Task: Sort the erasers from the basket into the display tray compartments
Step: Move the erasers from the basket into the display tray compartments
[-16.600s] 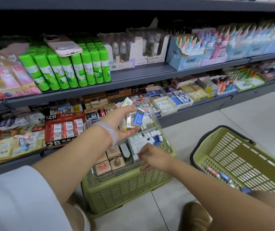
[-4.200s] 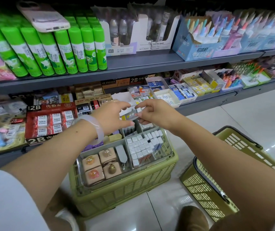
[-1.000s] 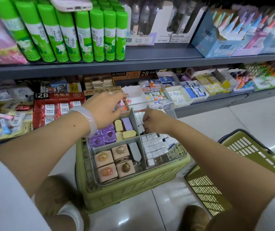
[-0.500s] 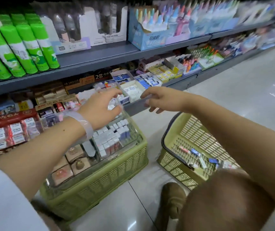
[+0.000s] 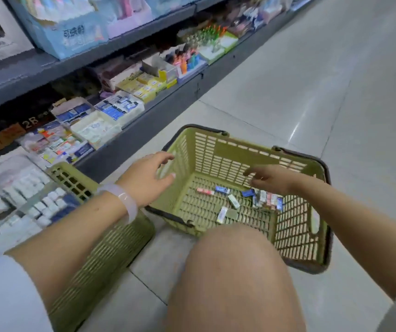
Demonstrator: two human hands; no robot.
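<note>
A green shopping basket [image 5: 295, 226] stands on the floor at centre right with several small wrapped erasers [image 5: 234, 201] scattered on its bottom. My right hand [image 5: 270, 179] hovers inside it above the erasers, fingers spread and holding nothing. My left hand [image 5: 148, 177], with a pale bangle on the wrist, reaches over the basket's left rim, fingers relaxed and empty. At the left, the clear display tray [image 5: 28, 202] with rows of white erasers rests on a second green basket [image 5: 110, 248].
Grey store shelves [image 5: 130, 133] run along the left with boxes of erasers and stationery. My bare knee [image 5: 235, 271] rises in the foreground, in front of the basket's near rim. Pale tiled floor [image 5: 336, 92] stretches to the right.
The view has swung right, from the tray to the floor basket. Both hands have left the tray and moved over the basket; the right hand now reaches inside it.
</note>
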